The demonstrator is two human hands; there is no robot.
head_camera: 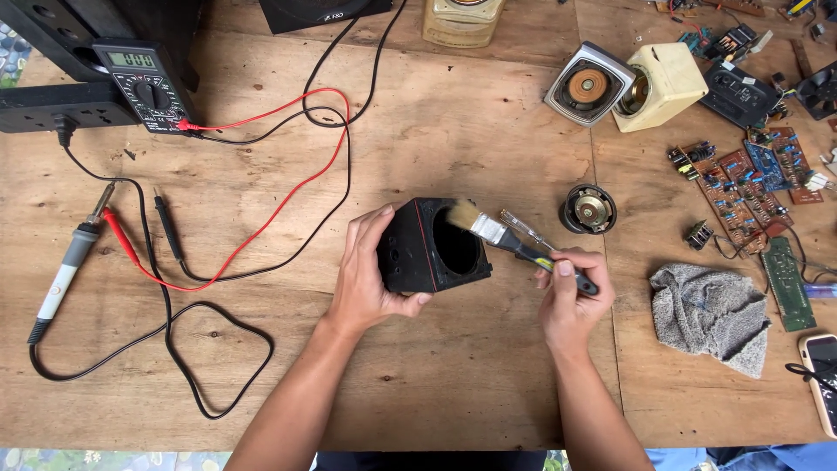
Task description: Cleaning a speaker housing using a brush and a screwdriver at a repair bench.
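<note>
My left hand (370,275) grips a small black speaker box (427,249) from its left side, holding it on the wooden table (453,131) with its round opening facing right. My right hand (571,292) holds a paintbrush (506,237) by its dark handle. The pale bristles touch the top rim of the box's opening. A clear-handled screwdriver (525,228) lies just behind the brush.
A loose round speaker driver (588,209) lies right of the box. A grey rag (711,314), circuit boards (741,179) and a phone (821,375) sit at the right. A multimeter (144,83) with red and black leads and a soldering iron (65,270) are at left. A cream speaker case (663,85) stands at back.
</note>
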